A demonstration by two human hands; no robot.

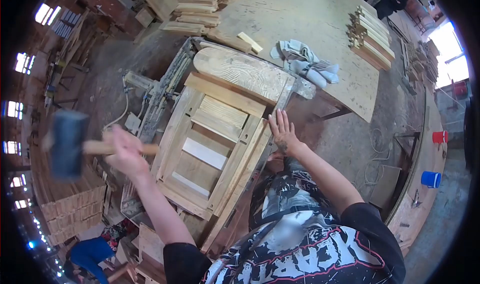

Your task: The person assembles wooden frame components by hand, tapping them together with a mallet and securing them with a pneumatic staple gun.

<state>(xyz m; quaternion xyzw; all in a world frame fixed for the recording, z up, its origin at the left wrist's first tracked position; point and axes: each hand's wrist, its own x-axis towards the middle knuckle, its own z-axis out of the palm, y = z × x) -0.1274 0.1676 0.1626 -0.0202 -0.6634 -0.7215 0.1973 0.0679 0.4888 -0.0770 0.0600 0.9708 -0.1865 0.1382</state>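
Note:
A mallet with a dark, motion-blurred head (70,144) is raised at the left, its wooden handle gripped in my left hand (126,151). My right hand (283,131) lies with fingers spread at the right edge of a wooden frame (235,169), and nothing shows in its grasp. The frame rests on a clamping bench and has slats and pale strips across its inside. A loose-looking board (225,95) lies across its top end. Beyond that is a wider rounded board (240,71) with wavy marks.
A large table (295,16) stands ahead, bearing wood stacks (372,39) and crumpled cloths (305,59). Red (440,137) and blue (430,179) buckets are at the right. A person in blue trousers (92,256) is bent over at lower left; another person (392,1) is at upper right.

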